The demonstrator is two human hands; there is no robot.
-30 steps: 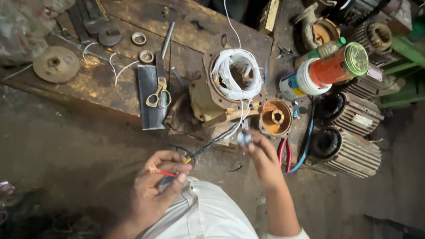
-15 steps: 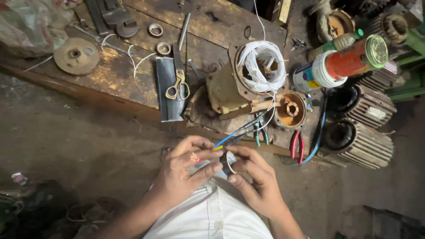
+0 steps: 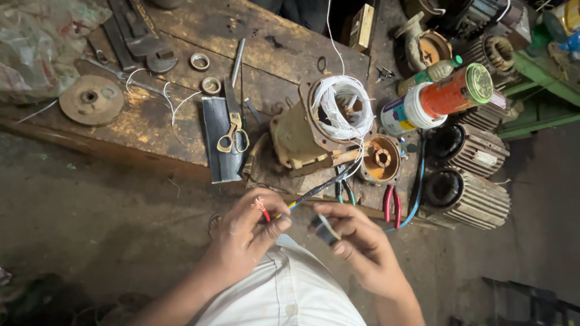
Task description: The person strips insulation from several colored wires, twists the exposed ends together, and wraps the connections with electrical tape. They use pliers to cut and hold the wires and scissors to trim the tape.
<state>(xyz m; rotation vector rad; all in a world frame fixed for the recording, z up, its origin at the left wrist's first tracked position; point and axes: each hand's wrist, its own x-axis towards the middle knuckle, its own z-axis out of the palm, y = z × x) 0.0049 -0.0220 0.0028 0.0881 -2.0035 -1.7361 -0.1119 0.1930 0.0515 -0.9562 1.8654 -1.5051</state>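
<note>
1. Holding a red wire end (image 3: 262, 209) pinched between thumb and forefinger, your left hand (image 3: 244, 238) sits low in the view, just above your white shirt (image 3: 290, 296); its other fingers curl loosely around the wire bundle.
2. Your right hand (image 3: 356, 247) is beside it, fingers closed around a small dark roll of tape (image 3: 324, 229), its grip firm but the roll partly hidden.
3. A dark sheathed cable (image 3: 320, 188) with blue and yellow strands runs from your left hand up to the bench edge.
4. Just beyond your hands, red-handled pliers (image 3: 391, 205) lie at the near edge of the wooden workbench (image 3: 181, 130).
5. Above them sits a motor housing (image 3: 302, 136) with a white wire coil (image 3: 341, 105) on top, and a copper-wound stator (image 3: 380, 159) touching its right side.
6. Left of the housing, yellow-handled scissors (image 3: 232, 130) rest on a dark flat strip (image 3: 217, 139).
7. To the right, two finned motor casings (image 3: 477, 193) stand near an orange can (image 3: 450, 96) lying on its side.
8. Far left, a rusty round disc (image 3: 90, 99) lies on the bench.
</note>
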